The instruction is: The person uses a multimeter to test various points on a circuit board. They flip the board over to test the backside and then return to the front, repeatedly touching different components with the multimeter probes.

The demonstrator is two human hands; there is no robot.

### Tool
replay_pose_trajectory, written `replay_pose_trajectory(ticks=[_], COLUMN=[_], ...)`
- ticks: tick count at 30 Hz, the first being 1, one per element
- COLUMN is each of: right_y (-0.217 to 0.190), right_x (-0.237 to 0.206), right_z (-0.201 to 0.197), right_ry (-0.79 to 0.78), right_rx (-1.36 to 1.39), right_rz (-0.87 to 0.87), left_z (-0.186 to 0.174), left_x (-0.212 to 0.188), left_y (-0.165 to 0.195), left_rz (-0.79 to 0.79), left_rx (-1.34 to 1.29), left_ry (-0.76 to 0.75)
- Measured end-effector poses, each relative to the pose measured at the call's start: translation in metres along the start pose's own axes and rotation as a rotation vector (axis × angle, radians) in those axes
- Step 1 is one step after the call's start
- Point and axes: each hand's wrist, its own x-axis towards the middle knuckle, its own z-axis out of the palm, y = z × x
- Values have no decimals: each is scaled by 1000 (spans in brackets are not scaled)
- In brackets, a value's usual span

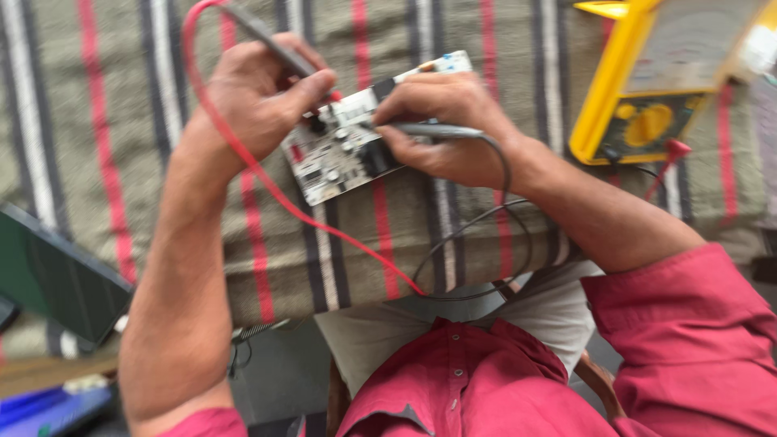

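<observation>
Surface: striped cloth [97,121] covering the desk, yellow multimeter [647,97] at far right.
Board: white circuit board [348,146] lies slanted between both hands.
Left hand [259,97]: clamped on red-wired probe [275,40], tip on board.
Right hand [445,121]: pinching black-wired probe [437,129], pointing left onto board.

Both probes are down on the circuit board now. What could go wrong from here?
1. The left hand and right hand press probe tips close together among crowded parts on the circuit board; a slip might bridge neighbouring contacts.
2. The board lies loose on the striped cloth, so it may shift under pressure.
3. The red lead and black lead loop across the lap; a snag could tug the yellow multimeter.
</observation>
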Motion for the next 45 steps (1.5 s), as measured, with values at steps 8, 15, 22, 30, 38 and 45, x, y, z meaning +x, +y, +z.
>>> replay_pose_trajectory(ticks=[8, 15, 22, 30, 38, 45], right_y=[-8, -8, -6, -4, -1, -2], right_x=[3, 3, 2, 3, 1, 0], right_z=[-2, -3, -1, -2, -1, -1], right_ry=[-37, -46, -35, -30, -14, -33], right_rx=[-21, -18, -37, -46, 4, 43], right_rz=[103, 106, 94, 47, 40, 54], left_z=[2, 1, 1, 1, 0, 0], left_x=[-1, 2, -1, 0, 1, 1], left_y=[-9, -7, -5, -7, -2, 3], left_rz=[57, 76, 82, 65, 5, -44], left_rx=[-50, 14, 10, -89, -75, 8], left_ry=[10, 16, 9, -11, -27, -17])
